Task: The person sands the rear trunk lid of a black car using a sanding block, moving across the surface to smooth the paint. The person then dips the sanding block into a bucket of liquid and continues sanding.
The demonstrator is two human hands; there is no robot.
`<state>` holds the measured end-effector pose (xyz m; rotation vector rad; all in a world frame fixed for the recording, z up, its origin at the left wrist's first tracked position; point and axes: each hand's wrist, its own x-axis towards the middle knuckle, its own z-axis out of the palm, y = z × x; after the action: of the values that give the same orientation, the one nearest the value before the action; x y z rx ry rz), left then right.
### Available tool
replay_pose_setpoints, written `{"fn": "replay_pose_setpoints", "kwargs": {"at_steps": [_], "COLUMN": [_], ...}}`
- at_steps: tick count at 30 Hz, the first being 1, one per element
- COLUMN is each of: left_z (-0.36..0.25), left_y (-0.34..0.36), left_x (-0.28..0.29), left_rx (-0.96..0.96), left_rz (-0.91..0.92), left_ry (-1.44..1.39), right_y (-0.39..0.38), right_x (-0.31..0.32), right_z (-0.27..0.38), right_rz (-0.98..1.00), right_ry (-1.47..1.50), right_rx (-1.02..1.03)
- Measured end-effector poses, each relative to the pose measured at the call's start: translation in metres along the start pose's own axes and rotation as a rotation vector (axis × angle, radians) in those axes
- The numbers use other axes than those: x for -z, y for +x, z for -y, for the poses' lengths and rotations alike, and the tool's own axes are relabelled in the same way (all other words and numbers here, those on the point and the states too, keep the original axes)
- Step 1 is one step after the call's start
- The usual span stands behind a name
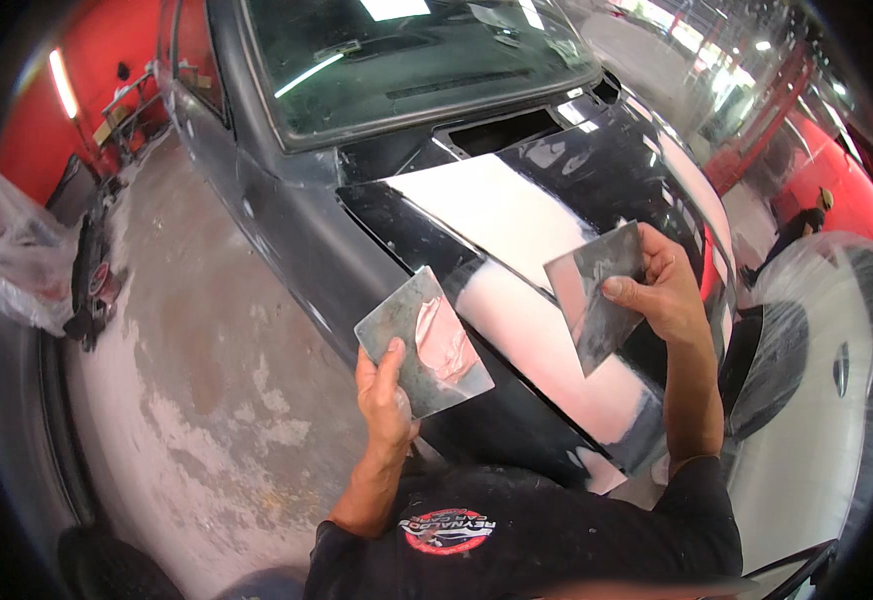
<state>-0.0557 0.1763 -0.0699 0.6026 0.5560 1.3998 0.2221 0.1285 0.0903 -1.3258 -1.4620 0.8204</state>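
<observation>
My left hand point(384, 405) grips a flat grey plate point(396, 325) by its lower left edge, with the thumb on top. A thick smear of pink body filler point(444, 340) lies on the plate's right half. To the right, my right hand point(671, 290) pinches a thin dark filler spreader point(608, 335) between thumb and fingers; pale residue marks its face. Both tools are held over the black car hood point(566, 185). Broad pale pinkish-white patches point(501, 205) cover part of that hood, and the spreader hides a bit of them.
The car's windshield point(406, 70) rises beyond the hood, its dark grey side point(296, 250) to the left. A plastic-draped vehicle point(806, 420) stands close at right, with a person point(806, 225) behind. Plastic sheeting point(26, 260) hangs far left above the stained concrete floor point(196, 330).
</observation>
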Motion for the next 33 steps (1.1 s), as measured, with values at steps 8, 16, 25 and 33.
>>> {"fn": "replay_pose_setpoints", "kwargs": {"at_steps": [8,16,25,33], "left_z": [-0.039,-0.053,-0.090,-0.062], "left_y": [0.053,0.070,0.046,-0.002], "left_x": [0.015,0.059,0.097,0.083], "left_rx": [0.342,0.074,-0.125,-0.133], "left_rz": [0.486,0.147,-0.070,-0.214], "left_ry": [-0.139,0.143,0.063,0.051], "right_y": [0.071,0.100,0.192,0.165], "right_x": [-0.092,-0.141,-0.089,-0.069], "right_z": [-0.024,-0.017,-0.100,-0.123], "right_rz": [-0.519,-0.062,0.433,0.406], "right_ry": [0.631,-0.141,-1.211,-1.149], "right_rx": [0.254,0.173,0.437,0.548]}}
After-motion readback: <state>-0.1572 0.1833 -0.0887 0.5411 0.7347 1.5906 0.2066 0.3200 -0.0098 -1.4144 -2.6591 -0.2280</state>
